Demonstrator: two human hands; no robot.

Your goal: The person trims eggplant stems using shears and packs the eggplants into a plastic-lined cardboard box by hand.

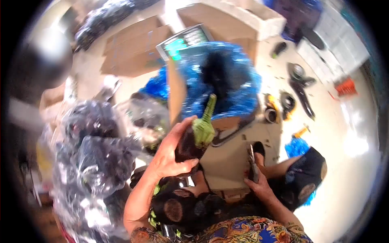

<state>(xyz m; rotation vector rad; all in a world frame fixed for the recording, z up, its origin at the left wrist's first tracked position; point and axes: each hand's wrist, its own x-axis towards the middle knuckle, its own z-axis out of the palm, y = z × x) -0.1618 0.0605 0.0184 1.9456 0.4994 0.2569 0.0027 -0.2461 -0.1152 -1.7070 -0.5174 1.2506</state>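
Note:
My left hand [168, 156] is wrapped round a dark purple eggplant [188, 143], its green cap and long stem pointing up and away from me. Just beyond it stands a cardboard box [176, 91] lined with a shiny blue plastic bag [243, 95]; the bag's inside looks dark. Lower right, above my lap, my right hand [259, 186] is closed on a slim metal cutting tool [253, 168]. Its blade points away from me, and I cannot tell whether it is a knife or shears.
Clear plastic bags of dark produce [95, 162] are heaped at my left. Flattened cardboard [129, 50] and a lit display panel [178, 46] lie behind the box. Rolls of tape [270, 114], a dark shoe-like item [302, 97] and white boxes [330, 56] are on the right.

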